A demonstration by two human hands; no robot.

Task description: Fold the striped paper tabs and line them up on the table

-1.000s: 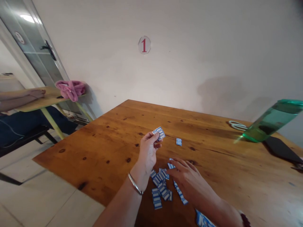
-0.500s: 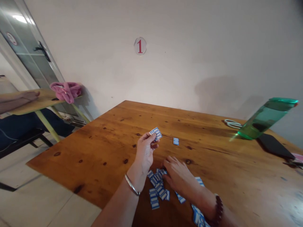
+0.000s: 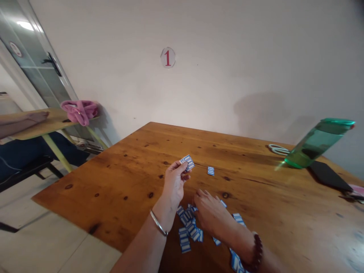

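Between the thumb and fingers of my left hand [image 3: 176, 176] is a small fanned stack of blue-and-white cards [image 3: 187, 162], raised above the wooden table. My right hand [image 3: 212, 210] is low over the table, palm down with bent fingers, at the right side of a loose pile of similar cards [image 3: 192, 229]. Its fingertips are hidden, so whether it grips a card does not show. More cards [image 3: 238, 218] lie beside and under the right forearm. One small blue-and-white piece [image 3: 211, 170] lies apart, farther back.
On the right stand a green transparent bottle [image 3: 320, 142], a dark flat object [image 3: 330, 176] and a coiled white cable [image 3: 278, 149]. The wooden table [image 3: 122, 170] meets the wall at the back. At the left, another person's arm [image 3: 25, 120] rests on a table near a pink cloth [image 3: 81, 111].
My right hand has shifted slightly left and its fingers are more bent; a card now shows beyond it. My left hand keeps holding its cards in nearly the same place.
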